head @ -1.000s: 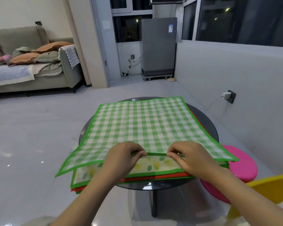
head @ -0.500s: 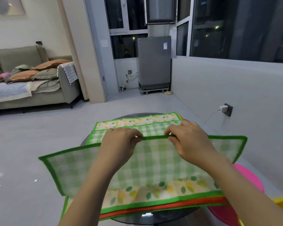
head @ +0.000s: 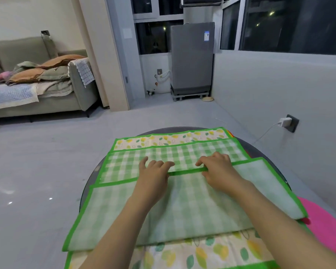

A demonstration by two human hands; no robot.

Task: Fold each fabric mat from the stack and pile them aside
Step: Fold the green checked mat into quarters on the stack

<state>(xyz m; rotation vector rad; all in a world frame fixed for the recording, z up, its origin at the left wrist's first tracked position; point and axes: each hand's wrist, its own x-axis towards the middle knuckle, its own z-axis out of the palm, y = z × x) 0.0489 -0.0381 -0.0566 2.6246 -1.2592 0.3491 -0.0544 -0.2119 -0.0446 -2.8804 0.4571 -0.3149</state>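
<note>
First fold of the green checked mat [head: 182,202], lying atop the stack on the round glass table [head: 268,152]. Left hand [head: 153,175] rests flat, fingers extended; right hand [head: 217,169] pinches the folded edge. The edges should be aligned before creasing.

Matt cloth mat [head: 192,206], glossy table [head: 97,171]

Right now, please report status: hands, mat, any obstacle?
Left hand flat on green checked mat. Right hand pinches its folded edge. First fold incomplete. No obstacle seen.
</note>
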